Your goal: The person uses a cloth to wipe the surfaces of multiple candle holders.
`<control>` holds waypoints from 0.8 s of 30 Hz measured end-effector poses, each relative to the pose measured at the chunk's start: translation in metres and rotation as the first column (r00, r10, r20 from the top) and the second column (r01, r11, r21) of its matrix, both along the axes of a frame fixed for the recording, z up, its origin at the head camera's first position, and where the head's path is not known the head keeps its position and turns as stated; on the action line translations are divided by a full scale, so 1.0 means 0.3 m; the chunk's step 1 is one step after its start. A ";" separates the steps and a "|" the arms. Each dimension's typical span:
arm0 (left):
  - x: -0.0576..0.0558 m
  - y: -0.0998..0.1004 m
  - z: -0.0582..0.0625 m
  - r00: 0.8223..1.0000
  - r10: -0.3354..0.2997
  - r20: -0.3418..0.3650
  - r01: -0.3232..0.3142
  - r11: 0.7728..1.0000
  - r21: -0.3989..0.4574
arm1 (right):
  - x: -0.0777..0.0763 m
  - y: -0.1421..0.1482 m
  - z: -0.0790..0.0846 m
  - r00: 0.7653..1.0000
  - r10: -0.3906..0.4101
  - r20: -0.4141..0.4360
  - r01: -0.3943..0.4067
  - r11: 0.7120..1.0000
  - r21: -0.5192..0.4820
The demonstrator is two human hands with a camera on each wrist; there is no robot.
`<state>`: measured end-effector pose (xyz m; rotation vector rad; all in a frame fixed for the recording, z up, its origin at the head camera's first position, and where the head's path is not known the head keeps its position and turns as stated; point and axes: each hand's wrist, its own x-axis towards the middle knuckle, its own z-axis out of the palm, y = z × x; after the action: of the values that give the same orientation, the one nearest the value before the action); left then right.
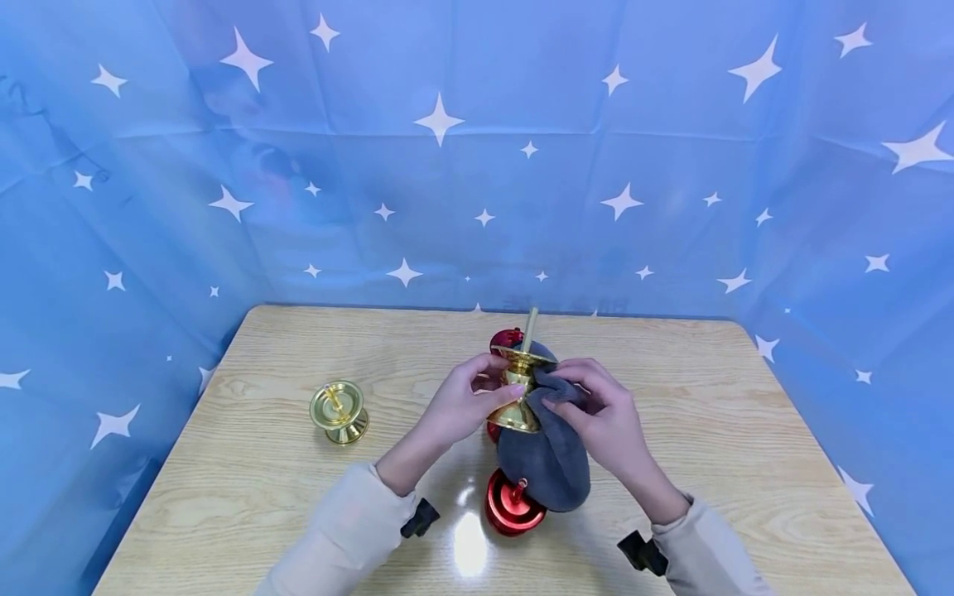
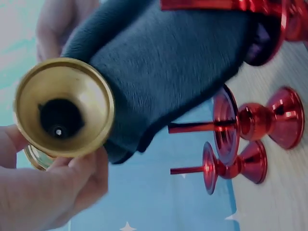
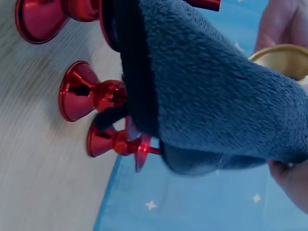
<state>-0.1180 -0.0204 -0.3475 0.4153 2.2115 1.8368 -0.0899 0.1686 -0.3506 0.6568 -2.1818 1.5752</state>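
Observation:
My left hand [image 1: 465, 399] holds a gold candlestick [image 1: 514, 419] by its waist, raised above the table with its pale spike pointing up. In the left wrist view the hollow underside of the candlestick's base [image 2: 91, 137] faces the camera. My right hand [image 1: 613, 418] pinches a dark grey plush cloth [image 1: 547, 468] against the candlestick's right side. Most of the cloth hangs down from there, and it covers a large part of the view from the right wrist [image 3: 216, 106]. Some right fingers are hidden behind the folds.
Below and behind the cloth stand three red candlesticks in a row: a near one [image 1: 514, 520], a mostly hidden middle one [image 2: 255, 122] and a far one [image 1: 504, 338]. Another gold candlestick [image 1: 346, 429] stands on the wooden table [image 1: 253, 488] at the left. A blue star-patterned curtain [image 1: 522, 223] surrounds the table.

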 end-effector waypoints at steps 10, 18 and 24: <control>-0.007 -0.005 -0.007 0.996 -0.018 -0.084 0.014 0.999 -0.047 | 0.007 -0.018 0.026 0.967 -0.052 -0.250 0.103 0.976 0.194; -0.007 -0.029 0.030 0.991 -0.129 0.037 0.122 0.979 0.164 | -0.011 0.013 0.022 0.999 0.047 -0.021 -0.048 0.998 -0.033; -0.001 -0.007 0.018 0.998 -0.053 0.031 0.051 0.996 0.074 | -0.006 0.001 0.020 0.999 0.019 -0.037 -0.019 1.000 0.000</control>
<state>-0.1183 -0.0224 -0.3422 0.4488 2.0965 1.8883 -0.0918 0.1689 -0.3446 0.7024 -2.1547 1.5603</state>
